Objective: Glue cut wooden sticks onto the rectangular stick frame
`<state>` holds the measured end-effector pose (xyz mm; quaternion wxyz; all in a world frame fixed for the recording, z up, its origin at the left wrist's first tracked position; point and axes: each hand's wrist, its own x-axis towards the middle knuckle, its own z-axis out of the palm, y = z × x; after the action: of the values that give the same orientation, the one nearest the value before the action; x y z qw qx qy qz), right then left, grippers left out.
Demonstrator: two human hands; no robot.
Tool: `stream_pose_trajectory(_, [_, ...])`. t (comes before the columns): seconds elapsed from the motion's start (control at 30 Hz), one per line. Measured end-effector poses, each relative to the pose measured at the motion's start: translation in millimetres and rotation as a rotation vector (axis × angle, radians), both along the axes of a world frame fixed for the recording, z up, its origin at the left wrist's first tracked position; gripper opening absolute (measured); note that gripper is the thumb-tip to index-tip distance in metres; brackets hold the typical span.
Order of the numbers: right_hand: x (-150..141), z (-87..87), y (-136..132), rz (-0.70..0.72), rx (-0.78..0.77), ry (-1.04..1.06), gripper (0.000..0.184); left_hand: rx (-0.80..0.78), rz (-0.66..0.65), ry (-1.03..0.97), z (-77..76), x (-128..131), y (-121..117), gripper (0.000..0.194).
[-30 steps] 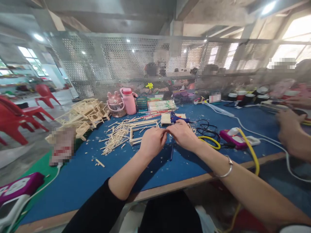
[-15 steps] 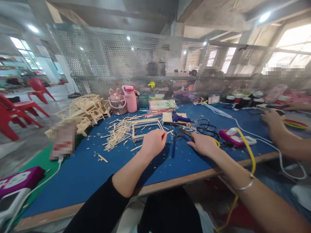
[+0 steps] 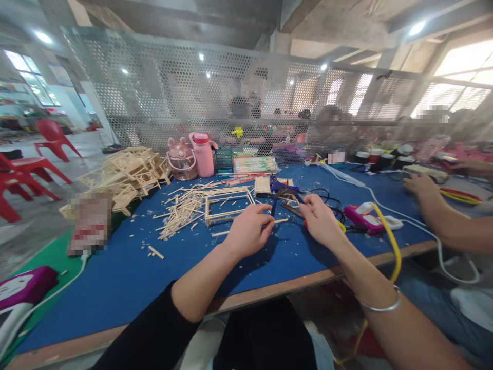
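My left hand (image 3: 250,228) is closed, with a thin wooden stick (image 3: 282,221) sticking out to the right from its fingers. Its fingertips are at one blue handle of the pliers (image 3: 285,189); whether they grip that handle is unclear. My right hand (image 3: 319,218) has its fingers closed on the other blue handle, and the pliers are spread apart. Beneath the right hand lies a dark-bladed tool (image 3: 292,208), its grip mostly hidden. Just behind the left hand stands a rectangular wooden stick frame (image 3: 227,193). Loose sticks (image 3: 183,213) are piled left of it.
A blue glue gun (image 3: 279,182) rests by a small wooden piece (image 3: 262,186). Stacked wooden frames (image 3: 127,174), a pink bottle (image 3: 203,156) and a phone (image 3: 89,223) are leftward. A purple power strip (image 3: 365,218) with cables and another person's hand (image 3: 421,187) are rightward.
The pliers have been raised off the table, handles spread between my hands. My right hand has moved from the dark-bladed tool to a pliers handle. The stick has shifted right with my left hand.
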<state>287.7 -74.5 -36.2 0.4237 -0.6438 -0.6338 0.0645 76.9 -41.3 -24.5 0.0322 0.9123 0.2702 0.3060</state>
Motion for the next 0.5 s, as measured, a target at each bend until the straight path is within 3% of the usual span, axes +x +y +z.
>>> stream_pose_trajectory(0.1, [-8, 9.8, -3, 0.247, -0.054, 0.608, 0.02, -0.084, -0.013, -0.073, -2.1, 2, 0, 0.022])
stream_pose_trajectory(0.2, [-15, 15.0, -4, 0.428, -0.116, 0.999, 0.025, -0.186, -0.034, -0.126, 3.3, 1, -1, 0.025])
stream_pose_trajectory(0.3, [-17, 15.3, -5, 0.536, -0.112, 1.119, 0.023, -0.234, -0.102, -0.161, 13.8, -4, -3, 0.026])
stream_pose_trajectory(0.5, [-27, 12.4, -4, 0.926, -0.351, 0.994, 0.056, -0.362, -0.256, -0.136, 20.7, -8, -10, 0.026])
